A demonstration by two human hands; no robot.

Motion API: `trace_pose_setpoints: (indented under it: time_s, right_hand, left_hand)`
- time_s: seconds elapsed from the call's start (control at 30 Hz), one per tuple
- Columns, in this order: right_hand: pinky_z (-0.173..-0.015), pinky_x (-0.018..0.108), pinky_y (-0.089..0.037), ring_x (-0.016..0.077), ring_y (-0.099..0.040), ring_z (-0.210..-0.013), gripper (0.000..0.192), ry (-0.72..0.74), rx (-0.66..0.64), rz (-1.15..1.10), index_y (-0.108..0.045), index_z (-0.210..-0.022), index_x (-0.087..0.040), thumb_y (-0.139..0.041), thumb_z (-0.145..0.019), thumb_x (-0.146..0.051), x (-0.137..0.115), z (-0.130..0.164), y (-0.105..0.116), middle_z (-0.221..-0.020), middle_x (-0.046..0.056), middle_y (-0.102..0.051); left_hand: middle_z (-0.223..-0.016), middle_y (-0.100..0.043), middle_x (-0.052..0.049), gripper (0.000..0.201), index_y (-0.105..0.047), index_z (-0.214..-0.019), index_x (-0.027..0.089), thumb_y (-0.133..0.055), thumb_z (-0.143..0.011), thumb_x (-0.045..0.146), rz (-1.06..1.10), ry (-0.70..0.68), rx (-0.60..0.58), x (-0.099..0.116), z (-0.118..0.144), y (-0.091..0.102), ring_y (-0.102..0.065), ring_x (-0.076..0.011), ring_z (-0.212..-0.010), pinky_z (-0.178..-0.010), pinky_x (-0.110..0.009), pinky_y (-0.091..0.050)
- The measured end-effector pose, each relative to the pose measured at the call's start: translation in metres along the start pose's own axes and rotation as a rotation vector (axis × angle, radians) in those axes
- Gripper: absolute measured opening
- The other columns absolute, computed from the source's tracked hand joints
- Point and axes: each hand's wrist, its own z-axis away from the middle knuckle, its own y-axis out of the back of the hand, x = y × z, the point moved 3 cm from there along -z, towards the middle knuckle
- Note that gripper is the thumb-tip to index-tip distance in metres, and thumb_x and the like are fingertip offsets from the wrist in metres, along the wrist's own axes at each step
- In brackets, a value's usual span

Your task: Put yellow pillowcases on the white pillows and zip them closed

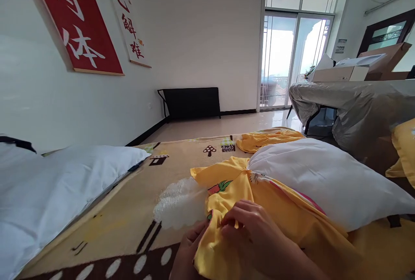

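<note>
A yellow printed pillowcase (236,189) lies bunched in front of me, with a pineapple-like print near its corner. My right hand (253,228) pinches a fold of it, fingers curled inward. On the fold's left side, my left hand (188,249) grips the same cloth, its fingertips partly hidden behind the fabric. Just beyond, a plump white pillow (301,172) rests with one corner against the gathered yellow cloth; whether part of it sits inside the case I cannot tell. Beneath everything spreads a beige patterned blanket (129,211).
White pillows (71,180) lie along the left side. More yellow cloth (269,139) is heaped at the far edge, and a yellow pillow (405,146) shows at right. Behind it, a plastic-covered table (356,103) carries cardboard boxes (337,74). A black folded panel (191,103) leans against the wall.
</note>
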Motion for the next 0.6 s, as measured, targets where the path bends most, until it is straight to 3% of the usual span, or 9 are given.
trace_pose_setpoints:
  time_s: [0.2, 0.43, 0.6]
  right_hand:
    - [-0.061, 0.02, -0.038, 0.0104, -0.051, -0.064, 0.01, -0.169, -0.043, -0.076, -0.054, -0.07, -0.019, -0.058, -0.079, -0.016, 0.012, 0.0, -0.022, -0.071, -0.001, -0.059]
    - [-0.066, 0.021, -0.04, 0.0116, -0.053, -0.072, 0.01, -0.113, -0.021, -0.087, -0.05, -0.075, -0.019, -0.05, -0.085, -0.017, 0.011, -0.004, -0.013, -0.079, 0.001, -0.06]
    - [-0.066, 0.021, -0.04, 0.0114, -0.054, -0.073, 0.011, -0.066, 0.023, -0.072, -0.049, -0.078, -0.02, -0.046, -0.088, -0.018, 0.008, -0.003, -0.014, -0.081, 0.001, -0.059]
  left_hand:
    - [-0.056, -0.068, -0.002, 0.033, -0.07, -0.061, 0.014, -0.087, -0.042, 0.035, 0.043, 0.008, 0.087, 0.001, 0.003, -0.003, -0.06, -0.0149, -0.051, -0.05, -0.022, -0.048]
    - [-0.061, -0.067, -0.005, 0.035, -0.072, -0.074, 0.013, -0.085, -0.05, 0.035, -0.072, 0.027, -0.05, -0.001, -0.007, 0.002, -0.062, -0.0178, -0.059, -0.053, -0.023, -0.048]
    - [-0.062, -0.067, -0.006, 0.041, -0.071, -0.081, 0.012, -0.083, -0.053, 0.041, -0.063, 0.014, -0.07, -0.003, -0.005, 0.001, -0.059, -0.016, -0.054, -0.051, -0.024, -0.048]
